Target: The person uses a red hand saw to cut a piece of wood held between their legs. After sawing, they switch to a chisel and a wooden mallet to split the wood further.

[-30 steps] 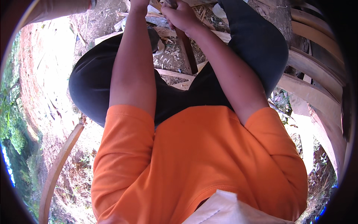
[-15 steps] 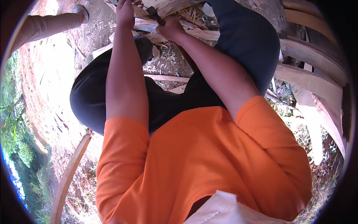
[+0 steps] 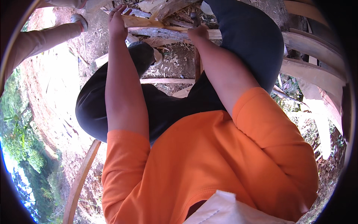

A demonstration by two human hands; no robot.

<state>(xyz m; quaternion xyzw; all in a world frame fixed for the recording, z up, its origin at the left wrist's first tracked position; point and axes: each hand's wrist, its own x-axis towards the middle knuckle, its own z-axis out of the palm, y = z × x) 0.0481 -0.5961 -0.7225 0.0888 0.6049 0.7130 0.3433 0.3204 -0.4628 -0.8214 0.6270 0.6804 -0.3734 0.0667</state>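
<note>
Gripping a pale wood strip (image 3: 149, 23) whose long axis runs nine-to-three o'clock, the left hand (image 3: 116, 22) closes around it while the right hand (image 3: 198, 33), at three o'clock, clasps a dark tool handle (image 3: 195, 18).

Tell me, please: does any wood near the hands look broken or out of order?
Yes. The pale wood piece held by the left hand looks split and splintered. Around the right hand, rough scraps and chips lie scattered on the dirt, without any order.

You have 2 hands up: left hand (image 3: 117, 23) and right hand (image 3: 198, 33), 1 pale wooden stick (image 3: 149, 23), 1 dark tool handle (image 3: 197, 63), and 2 shoes (image 3: 79, 19) in view.
</note>
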